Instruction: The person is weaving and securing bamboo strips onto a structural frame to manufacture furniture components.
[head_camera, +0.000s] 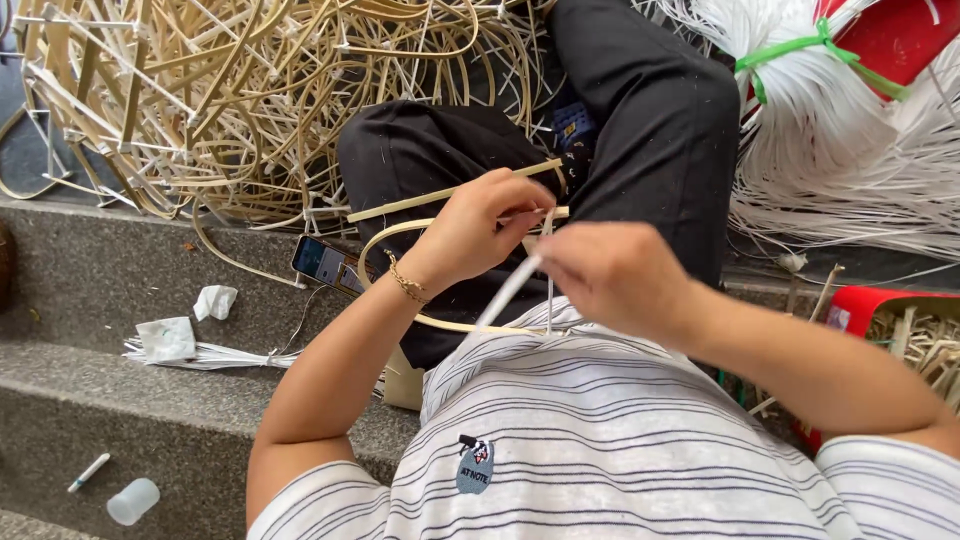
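A: Cane strip (455, 190), pale tan, is lying across the lap at centre frame, running from 9 o'clock up toward 2. A second strip is curving in a loop (385, 240) just under it.

B: Left hand?

A: Left hand (470, 235) is sitting on the strips, fingers curled shut around them where they cross. A gold bracelet (408, 285) is showing at the wrist.

B: Right?

A: Right hand (610, 270) is just at 3 o'clock of the left, nearly touching. Fingers are closed, pinching a white plastic strand (510, 290) that is trailing down toward 7 o'clock. The fingertips are facing away, so the exact pinch is hidden.

B: Surroundings?

A: Pile of finished cane frames (200, 100) is filling 10 to 12 o'clock. A bundle of white strands (800, 100), tied with a green band (800, 45), is lying at 2 o'clock. A phone (325, 262) is resting by the knee at 9 o'clock of the hands. Crumpled tissues (190, 320) are lying on the stone step (100, 270) farther out at 9. A clear cup (133, 501) and a small white tube (88, 472) are sitting at 8 o'clock.
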